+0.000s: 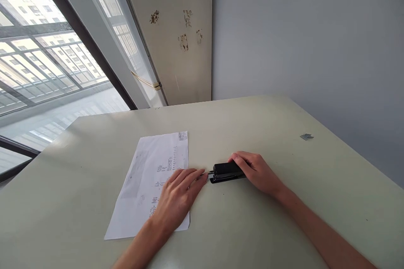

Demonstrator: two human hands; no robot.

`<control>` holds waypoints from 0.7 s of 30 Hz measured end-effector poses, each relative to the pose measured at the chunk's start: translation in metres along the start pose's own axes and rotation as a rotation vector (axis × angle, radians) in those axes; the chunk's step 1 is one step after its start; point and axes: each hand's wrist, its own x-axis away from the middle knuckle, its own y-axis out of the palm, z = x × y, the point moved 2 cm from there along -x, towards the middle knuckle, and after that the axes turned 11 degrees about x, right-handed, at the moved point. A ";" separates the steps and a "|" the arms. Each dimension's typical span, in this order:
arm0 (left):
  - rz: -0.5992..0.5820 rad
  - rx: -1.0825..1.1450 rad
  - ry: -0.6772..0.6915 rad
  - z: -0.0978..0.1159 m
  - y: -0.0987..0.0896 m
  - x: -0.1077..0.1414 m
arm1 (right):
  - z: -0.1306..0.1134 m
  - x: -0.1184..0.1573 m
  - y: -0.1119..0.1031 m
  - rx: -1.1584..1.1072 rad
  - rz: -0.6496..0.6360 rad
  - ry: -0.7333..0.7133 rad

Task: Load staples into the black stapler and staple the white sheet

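A black stapler lies on the table, its left end pointing toward my left hand. My right hand is wrapped round the stapler's right part and hides that end. A small metal piece sticks out of the left end. The fingertips of my left hand are pinched together at this piece; I cannot tell whether it is a part of the stapler or staples. Beneath that hand and forearm lie printed white paper sheets, partly covered.
Several small grey metal bits, perhaps staple strips, lie at the right of the pale table. Behind the table stand a grey wall and a stained cream panel. A window is at the left.
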 end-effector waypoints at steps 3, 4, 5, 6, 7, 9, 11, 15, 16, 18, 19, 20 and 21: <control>0.027 0.024 -0.023 0.001 0.001 -0.001 | -0.001 0.000 0.000 -0.005 -0.002 0.005; 0.032 0.028 -0.053 0.001 0.001 -0.002 | -0.001 0.000 0.000 -0.008 -0.004 0.003; 0.035 0.029 -0.083 0.001 0.001 -0.003 | -0.001 0.000 0.000 -0.010 -0.004 0.000; 0.034 0.029 -0.109 0.001 0.001 -0.003 | 0.000 0.000 0.000 -0.008 -0.005 -0.002; 0.029 0.027 -0.130 0.001 0.001 -0.004 | 0.000 0.000 0.000 -0.004 -0.005 -0.003; 0.010 0.027 -0.163 0.002 0.001 -0.006 | 0.001 0.000 0.001 0.005 -0.004 -0.004; -0.007 0.040 -0.202 0.002 0.001 -0.007 | 0.001 0.000 0.001 0.011 -0.003 -0.004; -0.013 0.082 -0.247 0.003 0.001 -0.008 | 0.001 0.000 0.001 0.003 -0.001 -0.004; -0.015 0.090 -0.249 0.004 0.001 -0.008 | 0.001 0.000 0.001 0.001 0.000 -0.004; -0.016 0.105 -0.254 0.004 0.000 -0.009 | 0.001 0.000 0.000 0.000 -0.001 -0.003; -0.018 0.112 -0.258 0.003 0.000 -0.009 | 0.001 0.000 0.001 0.001 -0.003 -0.001; -0.020 0.119 -0.263 0.003 0.000 -0.009 | 0.001 0.000 0.001 0.002 -0.006 0.000; -0.022 0.125 -0.269 0.003 0.000 -0.009 | 0.002 0.000 0.001 0.002 -0.010 0.000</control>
